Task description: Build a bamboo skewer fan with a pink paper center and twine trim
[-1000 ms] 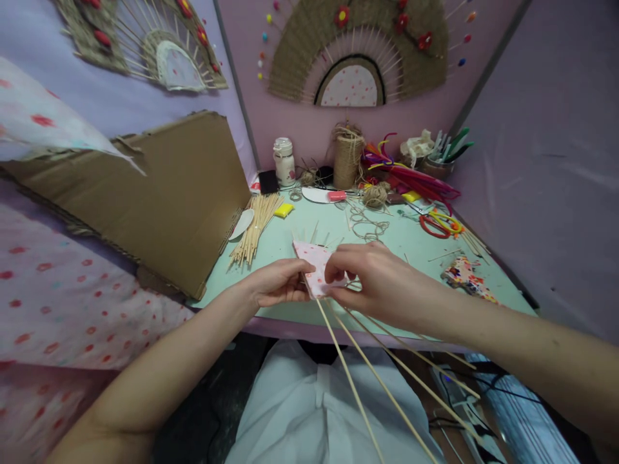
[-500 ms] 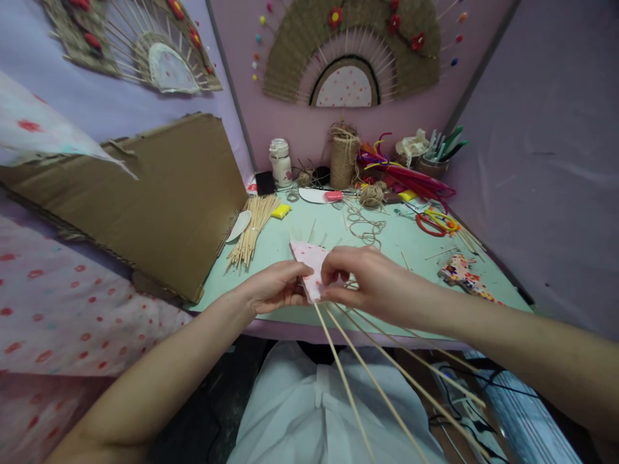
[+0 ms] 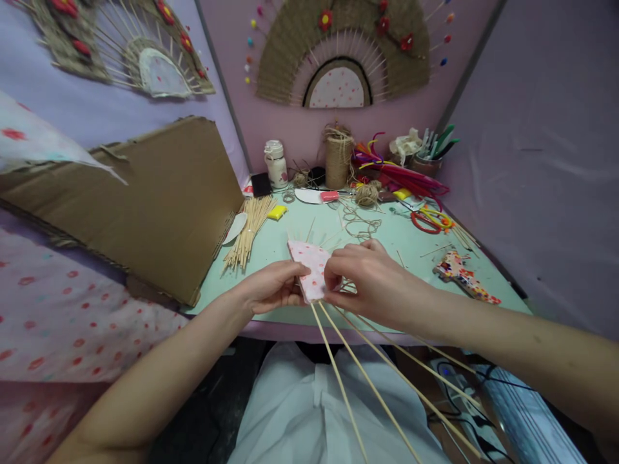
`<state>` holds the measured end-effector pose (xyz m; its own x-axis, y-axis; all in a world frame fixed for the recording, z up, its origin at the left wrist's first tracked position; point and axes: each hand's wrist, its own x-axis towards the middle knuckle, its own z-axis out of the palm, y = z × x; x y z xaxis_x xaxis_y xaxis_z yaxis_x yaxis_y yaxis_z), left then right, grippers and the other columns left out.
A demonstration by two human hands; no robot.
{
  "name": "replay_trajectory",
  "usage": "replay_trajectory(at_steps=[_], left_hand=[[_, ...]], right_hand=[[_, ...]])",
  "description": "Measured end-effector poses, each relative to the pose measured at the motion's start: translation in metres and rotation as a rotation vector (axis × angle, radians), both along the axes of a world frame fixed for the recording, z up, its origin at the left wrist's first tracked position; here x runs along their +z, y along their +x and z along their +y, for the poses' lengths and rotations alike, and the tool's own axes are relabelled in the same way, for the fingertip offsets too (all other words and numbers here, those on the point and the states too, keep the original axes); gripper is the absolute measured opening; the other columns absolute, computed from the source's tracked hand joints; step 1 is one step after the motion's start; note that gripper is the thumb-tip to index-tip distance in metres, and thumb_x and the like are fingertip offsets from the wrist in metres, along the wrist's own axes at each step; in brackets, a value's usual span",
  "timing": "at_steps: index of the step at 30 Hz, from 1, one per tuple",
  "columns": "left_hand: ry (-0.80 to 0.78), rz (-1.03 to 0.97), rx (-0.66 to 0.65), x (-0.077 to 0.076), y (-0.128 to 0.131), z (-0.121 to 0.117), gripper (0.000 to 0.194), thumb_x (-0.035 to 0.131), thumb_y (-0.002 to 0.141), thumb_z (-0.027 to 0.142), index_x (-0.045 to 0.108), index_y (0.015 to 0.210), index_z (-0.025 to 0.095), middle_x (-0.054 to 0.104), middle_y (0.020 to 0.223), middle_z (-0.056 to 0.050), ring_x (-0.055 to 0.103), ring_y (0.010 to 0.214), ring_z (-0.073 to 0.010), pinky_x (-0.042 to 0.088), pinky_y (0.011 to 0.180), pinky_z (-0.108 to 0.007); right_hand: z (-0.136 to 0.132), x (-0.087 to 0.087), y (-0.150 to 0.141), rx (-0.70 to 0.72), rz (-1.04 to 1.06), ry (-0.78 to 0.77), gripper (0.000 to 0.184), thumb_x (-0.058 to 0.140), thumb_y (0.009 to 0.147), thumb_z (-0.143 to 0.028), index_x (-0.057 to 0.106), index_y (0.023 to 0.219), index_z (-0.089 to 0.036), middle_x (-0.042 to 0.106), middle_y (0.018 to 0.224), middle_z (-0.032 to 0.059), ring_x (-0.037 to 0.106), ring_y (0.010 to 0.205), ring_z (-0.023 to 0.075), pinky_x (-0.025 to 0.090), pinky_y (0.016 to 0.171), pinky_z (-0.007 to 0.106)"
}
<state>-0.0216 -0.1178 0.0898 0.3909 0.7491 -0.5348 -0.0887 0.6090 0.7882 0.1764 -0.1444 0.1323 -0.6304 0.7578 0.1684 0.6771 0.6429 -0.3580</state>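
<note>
A semicircular piece covered in white cloth with red dots (image 3: 313, 261) is held over the near part of the table. Thin wooden sticks (image 3: 345, 386) fan out from it toward my lap, and more stick ends show faintly at its far side. My left hand (image 3: 278, 287) grips its left edge, thumb on top and fingers underneath. With thumb and fingers bent together, my right hand (image 3: 360, 274) pinches at its right side. That hand covers part of the cloth, so the exact spot it pinches is hidden.
A bundle of sticks (image 3: 249, 235) lies left, beside a leaning cardboard sheet (image 3: 145, 212). Scissors (image 3: 430, 220), a twine ball (image 3: 367, 194), a twine spool (image 3: 338, 158) and a white bottle (image 3: 276, 164) stand or lie farther back. A flower-patterned piece (image 3: 464, 276) lies right.
My right hand has shifted slightly along the cloth's right side, and more of the dotted surface shows. My left hand keeps its hold. The whole view has moved a little.
</note>
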Motion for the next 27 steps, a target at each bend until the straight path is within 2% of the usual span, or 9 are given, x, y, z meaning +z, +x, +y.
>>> replay_trajectory(at_steps=[4, 7, 10, 12, 16, 23, 27], left_hand=[[0.019, 0.005, 0.015, 0.001, 0.003, -0.002, 0.015, 0.062, 0.078, 0.013, 0.064, 0.093, 0.013, 0.07, 0.071, -0.003, 0.065, 0.06, -0.0123, 0.056, 0.056, -0.021], [0.006, -0.007, 0.016, 0.0, 0.001, -0.001, 0.016, 0.062, 0.078, 0.012, 0.064, 0.093, 0.013, 0.07, 0.072, -0.003, 0.065, 0.059, -0.0124, 0.056, 0.055, -0.021], [-0.035, -0.013, 0.017, -0.001, -0.004, 0.001, 0.018, 0.063, 0.076, 0.012, 0.065, 0.094, 0.013, 0.072, 0.076, -0.005, 0.067, 0.062, -0.0128, 0.056, 0.058, -0.021], [-0.045, -0.012, 0.009, -0.003, -0.007, 0.002, 0.019, 0.063, 0.076, 0.013, 0.065, 0.094, 0.013, 0.073, 0.077, -0.006, 0.067, 0.064, -0.013, 0.056, 0.06, -0.021], [-0.023, -0.016, -0.013, -0.006, -0.007, 0.003, 0.02, 0.062, 0.077, 0.014, 0.065, 0.097, 0.013, 0.074, 0.083, -0.007, 0.068, 0.068, -0.014, 0.058, 0.066, -0.025], [-0.009, 0.007, 0.012, -0.007, -0.005, 0.0, 0.02, 0.059, 0.079, 0.013, 0.065, 0.098, 0.012, 0.073, 0.082, -0.007, 0.068, 0.067, -0.0141, 0.058, 0.067, -0.026], [-0.007, 0.009, 0.013, -0.006, -0.007, 0.0, 0.02, 0.058, 0.08, 0.012, 0.065, 0.098, 0.011, 0.072, 0.078, -0.007, 0.067, 0.065, -0.0142, 0.058, 0.066, -0.026]], right_hand=[[-0.003, -0.002, -0.003, 0.034, -0.07, 0.123, 0.009, 0.062, 0.083, -0.015, 0.063, 0.074, -0.017, 0.067, 0.08, 0.0038, 0.056, 0.081, 0.0186, 0.024, 0.075, 0.034], [-0.001, 0.001, 0.002, 0.061, 0.008, 0.039, 0.009, 0.063, 0.084, -0.016, 0.061, 0.075, -0.017, 0.067, 0.079, 0.001, 0.056, 0.078, 0.0159, 0.024, 0.076, 0.033], [0.004, 0.005, 0.011, 0.01, 0.111, -0.019, 0.011, 0.069, 0.083, -0.023, 0.061, 0.077, -0.019, 0.067, 0.08, -0.0024, 0.057, 0.075, 0.0138, 0.025, 0.077, 0.031], [0.006, 0.005, 0.014, -0.026, 0.094, 0.005, 0.012, 0.072, 0.082, -0.023, 0.061, 0.076, -0.019, 0.067, 0.079, -0.0022, 0.057, 0.076, 0.0146, 0.024, 0.077, 0.031], [0.006, -0.001, 0.013, 0.012, 0.016, -0.012, 0.012, 0.072, 0.081, -0.021, 0.062, 0.075, -0.018, 0.067, 0.077, -0.0016, 0.057, 0.077, 0.0147, 0.023, 0.074, 0.031], [0.002, -0.011, 0.007, 0.08, -0.042, 0.183, 0.013, 0.062, 0.085, -0.02, 0.061, 0.072, -0.017, 0.068, 0.075, 0.0022, 0.054, 0.077, 0.0163, 0.022, 0.074, 0.033], [0.003, -0.006, 0.009, 0.128, -0.02, 0.156, 0.012, 0.061, 0.086, -0.019, 0.063, 0.074, -0.017, 0.068, 0.075, 0.0018, 0.054, 0.077, 0.0155, 0.022, 0.074, 0.033]])
